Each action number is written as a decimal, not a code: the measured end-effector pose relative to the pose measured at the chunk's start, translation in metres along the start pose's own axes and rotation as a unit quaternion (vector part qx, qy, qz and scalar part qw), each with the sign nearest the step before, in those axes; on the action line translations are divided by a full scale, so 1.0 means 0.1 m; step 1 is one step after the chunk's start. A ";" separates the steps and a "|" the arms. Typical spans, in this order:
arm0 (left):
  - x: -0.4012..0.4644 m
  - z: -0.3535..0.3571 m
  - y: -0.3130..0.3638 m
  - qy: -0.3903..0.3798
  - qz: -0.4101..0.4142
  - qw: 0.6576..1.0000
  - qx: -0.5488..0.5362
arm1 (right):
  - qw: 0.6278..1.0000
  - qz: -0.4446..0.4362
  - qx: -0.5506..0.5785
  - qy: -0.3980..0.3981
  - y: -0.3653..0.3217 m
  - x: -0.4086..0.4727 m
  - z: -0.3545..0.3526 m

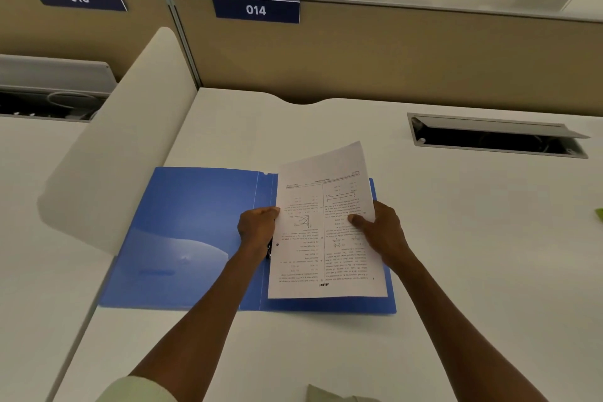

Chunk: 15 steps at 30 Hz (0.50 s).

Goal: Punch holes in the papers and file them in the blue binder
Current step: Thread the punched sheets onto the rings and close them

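The blue binder [192, 232] lies open and flat on the white desk, its cover spread to the left. A stack of printed papers [323, 225] rests over its right half, upside down to me, its far end lifted. A punched hole shows near the left edge of the papers, beside the dark ring clip [269, 250]. My left hand [257, 227] pinches the left edge of the papers by the spine. My right hand [378, 228] grips the right edge, thumb on top of the sheet.
The white desk [456, 254] ends at a tan partition with labels 013 and 014. An open cable tray [496, 137] sits at the back right. A white divider panel [124, 153] stands to the left. A green scrap [598, 215] shows at the right edge.
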<state>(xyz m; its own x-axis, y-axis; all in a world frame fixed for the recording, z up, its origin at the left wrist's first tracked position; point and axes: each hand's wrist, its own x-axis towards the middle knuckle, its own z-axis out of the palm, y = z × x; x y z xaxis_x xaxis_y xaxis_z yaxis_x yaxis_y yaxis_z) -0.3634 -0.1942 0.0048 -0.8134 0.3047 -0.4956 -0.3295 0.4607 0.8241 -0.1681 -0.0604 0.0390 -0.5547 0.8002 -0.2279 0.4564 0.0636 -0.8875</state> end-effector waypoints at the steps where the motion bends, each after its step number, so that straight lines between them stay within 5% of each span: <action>1: 0.00 0.01 0.01 0.004 -0.005 1.000 -0.002 | 1.000 0.002 0.001 0.000 0.00 0.00 0.00; 15: 0.07 0.09 0.01 0.013 -0.064 0.998 -0.008 | 1.000 0.030 0.009 0.004 0.00 0.04 0.00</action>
<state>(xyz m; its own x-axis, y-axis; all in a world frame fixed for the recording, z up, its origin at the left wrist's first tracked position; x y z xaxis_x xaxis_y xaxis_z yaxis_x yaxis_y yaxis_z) -0.3656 -0.1842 -0.0002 -0.7767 0.2222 -0.5894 -0.4384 0.4811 0.7592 -0.1708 -0.0570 0.0380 -0.5218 0.8065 -0.2780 0.4758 0.0047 -0.8795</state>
